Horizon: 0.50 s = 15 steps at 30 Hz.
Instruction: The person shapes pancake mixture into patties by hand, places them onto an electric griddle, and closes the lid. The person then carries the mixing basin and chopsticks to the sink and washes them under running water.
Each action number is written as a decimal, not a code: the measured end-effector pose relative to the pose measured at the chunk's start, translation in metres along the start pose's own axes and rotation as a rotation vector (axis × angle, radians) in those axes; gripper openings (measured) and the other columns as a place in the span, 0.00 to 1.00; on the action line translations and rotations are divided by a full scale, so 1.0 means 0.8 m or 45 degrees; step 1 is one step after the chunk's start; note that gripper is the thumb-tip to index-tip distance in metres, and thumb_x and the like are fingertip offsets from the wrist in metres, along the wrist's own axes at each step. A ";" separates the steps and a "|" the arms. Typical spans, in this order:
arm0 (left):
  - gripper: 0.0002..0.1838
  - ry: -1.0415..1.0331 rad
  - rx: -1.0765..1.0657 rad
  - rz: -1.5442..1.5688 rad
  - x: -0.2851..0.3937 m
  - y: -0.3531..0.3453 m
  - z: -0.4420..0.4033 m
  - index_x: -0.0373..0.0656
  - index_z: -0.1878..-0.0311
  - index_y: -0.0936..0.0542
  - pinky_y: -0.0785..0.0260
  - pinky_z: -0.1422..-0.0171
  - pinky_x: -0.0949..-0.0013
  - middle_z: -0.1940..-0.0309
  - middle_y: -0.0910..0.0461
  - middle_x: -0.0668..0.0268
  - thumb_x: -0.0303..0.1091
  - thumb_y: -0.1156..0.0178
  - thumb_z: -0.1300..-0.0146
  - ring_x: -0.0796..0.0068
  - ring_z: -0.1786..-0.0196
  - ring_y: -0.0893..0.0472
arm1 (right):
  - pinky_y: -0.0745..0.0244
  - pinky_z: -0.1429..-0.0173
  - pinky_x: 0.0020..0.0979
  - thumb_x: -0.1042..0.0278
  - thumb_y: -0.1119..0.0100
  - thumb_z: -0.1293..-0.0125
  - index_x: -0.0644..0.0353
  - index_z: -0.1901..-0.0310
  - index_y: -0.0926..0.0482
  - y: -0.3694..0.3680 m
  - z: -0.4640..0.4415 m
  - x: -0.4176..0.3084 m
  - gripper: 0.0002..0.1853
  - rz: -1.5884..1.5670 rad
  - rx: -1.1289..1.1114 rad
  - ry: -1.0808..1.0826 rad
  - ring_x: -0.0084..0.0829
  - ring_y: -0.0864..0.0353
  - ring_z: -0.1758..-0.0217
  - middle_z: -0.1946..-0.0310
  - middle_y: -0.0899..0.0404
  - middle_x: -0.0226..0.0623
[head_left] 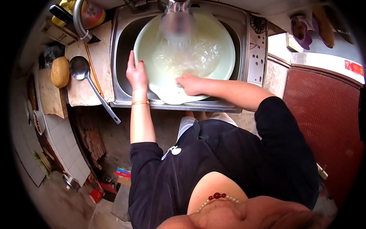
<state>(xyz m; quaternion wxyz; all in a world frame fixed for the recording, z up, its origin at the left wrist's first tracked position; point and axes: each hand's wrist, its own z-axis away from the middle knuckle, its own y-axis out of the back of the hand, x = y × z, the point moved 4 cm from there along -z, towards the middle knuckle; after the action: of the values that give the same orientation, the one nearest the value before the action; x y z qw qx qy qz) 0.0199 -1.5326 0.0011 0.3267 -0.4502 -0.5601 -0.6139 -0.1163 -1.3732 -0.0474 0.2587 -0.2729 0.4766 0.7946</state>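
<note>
A large pale green basin [228, 57] sits in the metal sink [114, 82], tilted toward me. Water runs into it from the faucet [177, 7], and the surface is rippled and splashing. My left hand [137, 76] grips the basin's left rim, thumb on the inner side and fingers along the outside. Inside the basin, close to the near rim, is my right hand [192, 84] with its fingers curled against the wall. Whatever may be under those fingers is hidden.
Left of the sink, a ladle [79, 68] and wooden chopsticks [91, 65] lie on a board beside a yellowish-brown oval vegetable or fruit [60, 72]. The ladle's handle sticks out past the counter edge. A yellow bottle [93, 16] stands behind. A reddish-brown panel [320, 114] is at the right.
</note>
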 end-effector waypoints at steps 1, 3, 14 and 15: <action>0.25 -0.004 -0.018 -0.007 0.003 0.000 0.001 0.38 0.42 0.32 0.39 0.41 0.72 0.45 0.29 0.56 0.24 0.50 0.47 0.68 0.44 0.28 | 0.33 0.46 0.40 0.78 0.53 0.52 0.67 0.55 0.27 0.003 -0.003 0.006 0.19 0.071 -0.085 -0.010 0.48 0.27 0.52 0.56 0.27 0.55; 0.26 -0.024 -0.031 -0.033 0.004 0.001 0.000 0.38 0.41 0.33 0.39 0.41 0.72 0.45 0.29 0.56 0.24 0.50 0.47 0.68 0.44 0.28 | 0.34 0.45 0.40 0.76 0.53 0.49 0.66 0.53 0.28 0.015 0.000 0.028 0.19 0.214 -0.248 -0.040 0.48 0.28 0.51 0.55 0.28 0.56; 0.26 -0.055 -0.097 -0.091 0.011 -0.002 0.001 0.38 0.40 0.35 0.38 0.41 0.72 0.44 0.30 0.56 0.24 0.51 0.45 0.68 0.44 0.28 | 0.40 0.39 0.36 0.67 0.56 0.41 0.59 0.50 0.29 0.187 -0.144 0.079 0.18 1.242 1.094 0.087 0.40 0.35 0.42 0.48 0.31 0.42; 0.26 -0.047 -0.104 -0.067 0.006 -0.003 0.000 0.39 0.40 0.35 0.38 0.41 0.72 0.44 0.30 0.56 0.24 0.52 0.45 0.68 0.44 0.28 | 0.41 0.38 0.35 0.67 0.56 0.42 0.59 0.51 0.29 0.182 -0.177 0.094 0.17 1.941 1.411 0.208 0.39 0.35 0.42 0.48 0.31 0.41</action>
<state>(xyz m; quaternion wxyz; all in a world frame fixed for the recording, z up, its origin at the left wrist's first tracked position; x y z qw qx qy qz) 0.0161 -1.5319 0.0048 0.2812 -0.4595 -0.5522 -0.6363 -0.2415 -1.5487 -0.0653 -0.2718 0.2191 0.8528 0.3884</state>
